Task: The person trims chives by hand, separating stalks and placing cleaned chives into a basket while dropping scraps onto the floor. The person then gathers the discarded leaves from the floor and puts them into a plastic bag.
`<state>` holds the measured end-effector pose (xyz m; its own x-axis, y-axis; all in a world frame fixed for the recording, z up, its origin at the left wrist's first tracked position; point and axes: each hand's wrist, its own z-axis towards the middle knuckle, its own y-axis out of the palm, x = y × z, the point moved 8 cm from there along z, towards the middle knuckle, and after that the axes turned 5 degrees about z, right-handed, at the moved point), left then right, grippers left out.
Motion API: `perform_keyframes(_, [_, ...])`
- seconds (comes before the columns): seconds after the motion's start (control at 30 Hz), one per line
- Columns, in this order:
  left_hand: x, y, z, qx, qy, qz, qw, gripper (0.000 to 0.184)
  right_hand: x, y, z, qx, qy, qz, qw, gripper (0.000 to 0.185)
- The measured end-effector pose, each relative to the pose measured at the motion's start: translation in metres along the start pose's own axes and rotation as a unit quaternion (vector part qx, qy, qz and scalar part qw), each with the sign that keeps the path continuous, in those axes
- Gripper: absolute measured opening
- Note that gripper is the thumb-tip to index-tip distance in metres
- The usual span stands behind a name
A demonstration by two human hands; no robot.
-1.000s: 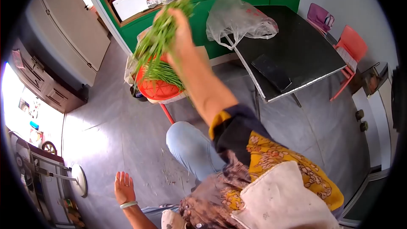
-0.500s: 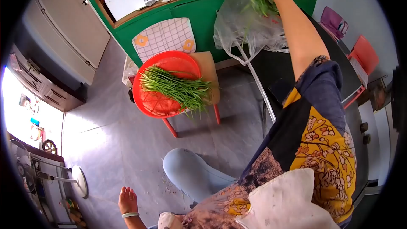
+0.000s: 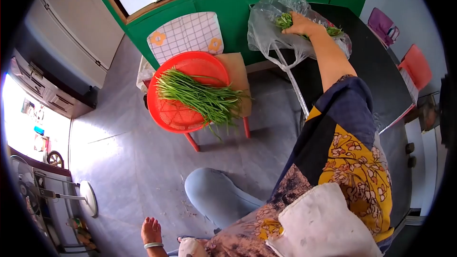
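Note:
Near the back of the black table, my right hand is closed round a bunch of green stalks, on top of a clear plastic bag. More of the green shows to the right of the wrist. A red round basket rests on the chair and holds a heap of long green stalks, whose ends hang over its right rim. My left hand, low in the view with a pale bangle at the wrist, has its fingers apart and holds nothing.
Behind the basket is the chair's checked backrest, in front of a green cabinet with things on its shelf. A standing fan is at the lower left. Small bits lie on the floor. Small chairs stand at the right.
My right hand has carried the green bunch from above the basket rightward and down onto the plastic bag. My left hand has shifted slightly right and down.

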<state>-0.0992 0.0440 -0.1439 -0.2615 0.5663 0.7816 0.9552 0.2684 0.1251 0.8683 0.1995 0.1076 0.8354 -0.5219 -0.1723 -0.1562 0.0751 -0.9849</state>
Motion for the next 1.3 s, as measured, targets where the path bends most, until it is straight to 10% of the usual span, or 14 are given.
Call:
perform_keyframes(0.53, [-0.023, -0.013, 0.006, -0.037, 0.007, -0.038, 0.999, 0.037, -0.034, -0.094, -0.031, 0.049, 0.032, -0.049, 0.997, 0.109])
perform_keyframes(0.7, [-0.034, -0.013, 0.036, -0.17, 0.012, -0.095, 0.981, 0.027, -0.072, -0.145, -0.043, 0.161, -0.168, -0.102, 0.967, 0.052])
perform_keyframes(0.73, [-0.033, -0.011, 0.031, -0.074, 0.001, -0.104, 0.992, 0.018, -0.06, -0.152, -0.014, 0.26, -0.098, -0.285, 0.917, 0.049])
perform_keyframes(0.87, [0.007, 0.005, 0.003, 0.086, 0.042, 0.017, 0.995, 0.035, -0.022, -0.141, 0.048, 0.239, -0.205, -0.256, 0.914, 0.046])
perform_keyframes(1.2, [0.053, 0.009, -0.056, 0.059, 0.098, 0.096, 0.989, 0.047, -0.07, -0.097, 0.115, 0.244, -0.393, -0.188, 0.867, 0.051])
perform_keyframes(1.3, [0.05, 0.003, -0.068, 0.066, 0.099, 0.074, 0.99, 0.05, -0.215, -0.068, -0.023, 0.191, -0.454, -0.089, 0.866, 0.034])
